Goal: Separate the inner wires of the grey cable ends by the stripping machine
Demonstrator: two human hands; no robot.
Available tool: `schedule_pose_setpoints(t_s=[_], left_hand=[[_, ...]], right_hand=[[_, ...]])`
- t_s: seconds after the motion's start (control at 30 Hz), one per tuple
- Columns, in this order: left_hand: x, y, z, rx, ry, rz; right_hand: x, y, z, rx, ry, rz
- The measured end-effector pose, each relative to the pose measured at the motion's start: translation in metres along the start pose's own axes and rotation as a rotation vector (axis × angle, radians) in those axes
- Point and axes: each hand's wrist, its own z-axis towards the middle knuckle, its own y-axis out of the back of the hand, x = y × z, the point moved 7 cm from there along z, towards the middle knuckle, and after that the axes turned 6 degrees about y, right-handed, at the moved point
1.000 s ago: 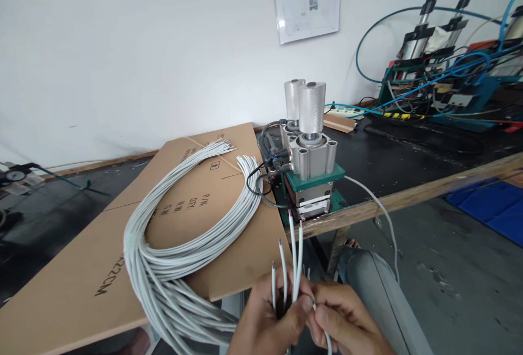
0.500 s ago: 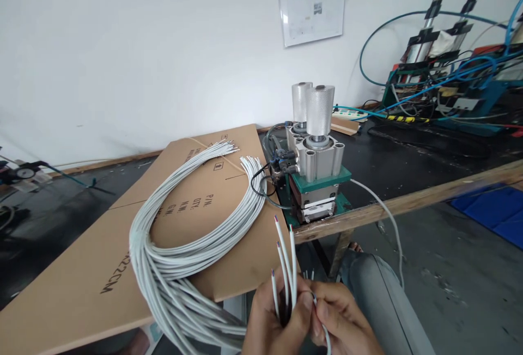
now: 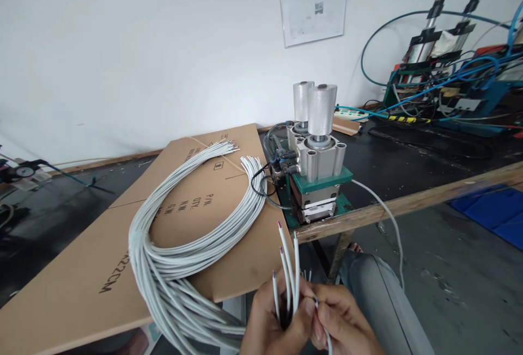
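Several white cables [image 3: 296,273] stand upright out of my left hand [image 3: 273,319], which is closed around them. Their tips show small coloured wire ends, red and purple among them. My right hand [image 3: 347,322] is closed in a pinch on another white cable [image 3: 328,340], close against the left fingertips. A dark bit shows at the upper end of that cable, between the two hands. To the left, a big looped bundle of white cables [image 3: 141,235] lies on a cardboard sheet [image 3: 192,202], and part of it hangs over the near edge.
A pneumatic machine [image 3: 322,164] with two knurled metal cylinders stands at the table edge beyond my hands. More machines [image 3: 433,66] with blue hoses are on the black table [image 3: 412,153] at right. My leg [image 3: 379,300] is below, and a sheet of paper [image 3: 312,9] hangs on the wall.
The upright cable tips have shifted slightly right and down. Both hands keep their grips, almost in the same place.
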Motion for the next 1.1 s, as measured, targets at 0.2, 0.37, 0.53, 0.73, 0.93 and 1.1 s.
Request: schedule_pose_setpoints(t_s=[0.2,0.37,0.53,0.73,0.93,1.1], left_hand=[[0.004,0.003,0.000,0.003,0.057,0.030],[0.003,0.003,0.001,0.027,0.034,0.051],[0.001,0.001,0.004,0.061,0.072,0.093],[-0.008,0.001,0.006,0.041,0.096,0.198],[-0.017,-0.005,0.003,0.034,0.070,0.292],[-0.014,-0.001,0.000,-0.083,0.066,0.198]], right_hand=[[0.001,-0.001,0.000,0.032,-0.004,0.023],[0.002,0.004,-0.003,0.042,-0.004,-0.024],[-0.002,0.013,-0.010,0.034,-0.027,-0.057],[0.002,0.015,-0.016,0.000,-0.097,-0.182],[0.017,0.003,-0.015,0.033,-0.166,-0.314],[0.012,-0.003,-0.011,0.051,-0.047,-0.132]])
